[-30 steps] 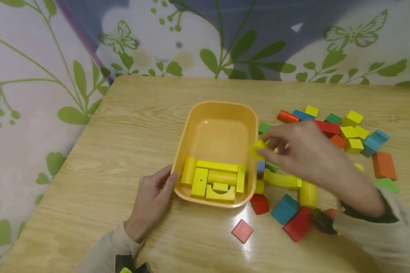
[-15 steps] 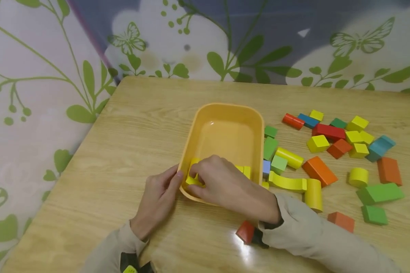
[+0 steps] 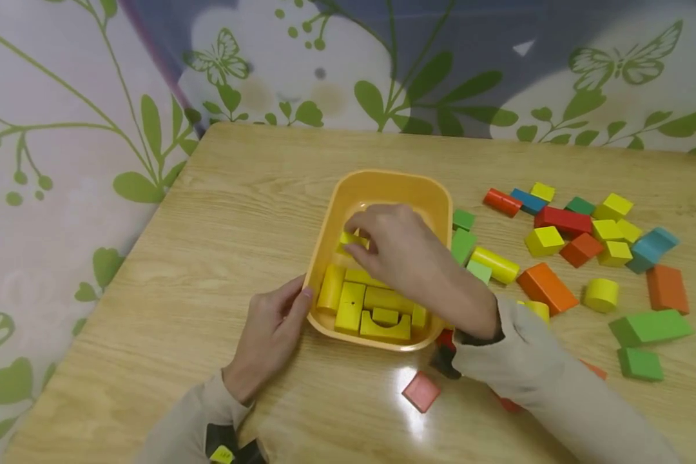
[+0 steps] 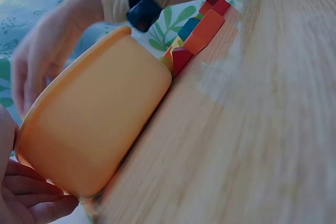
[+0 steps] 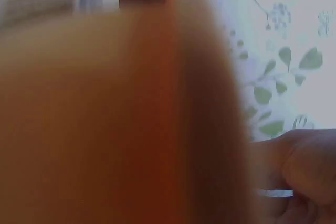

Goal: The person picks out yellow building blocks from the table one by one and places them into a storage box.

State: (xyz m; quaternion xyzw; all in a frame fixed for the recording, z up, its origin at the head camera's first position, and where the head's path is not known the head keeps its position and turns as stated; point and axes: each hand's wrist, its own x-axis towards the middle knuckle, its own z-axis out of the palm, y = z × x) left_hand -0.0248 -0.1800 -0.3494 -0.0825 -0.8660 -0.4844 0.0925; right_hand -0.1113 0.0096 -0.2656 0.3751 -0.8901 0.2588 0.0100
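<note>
In the head view, my left hand (image 3: 269,335) grips the left front rim of an orange plastic tub (image 3: 391,182), thumb at the rim. The left wrist view shows its fingers (image 4: 50,208) curled against the tub's outer side. My right hand (image 3: 408,251) reaches inside the tub and pinches a small yellow block (image 3: 348,242) at the left wall. Packed along the tub's front are a yellow cylinder (image 3: 330,288), a flat yellow block (image 3: 350,308), a yellow arch (image 3: 377,330) and other yellow pieces, partly hidden by the right hand.
Many loose coloured blocks lie right of the tub, among them an orange block (image 3: 548,288), a red bar (image 3: 562,221) and a green block (image 3: 649,327). A pinkish-red block (image 3: 421,392) lies in front. A patterned wall (image 3: 301,64) borders the wooden table (image 3: 238,187).
My right hand has brought a yellow block from the tub's right side to its front left, then moved back along the left wall. The left hand keeps its grip on the rim.
</note>
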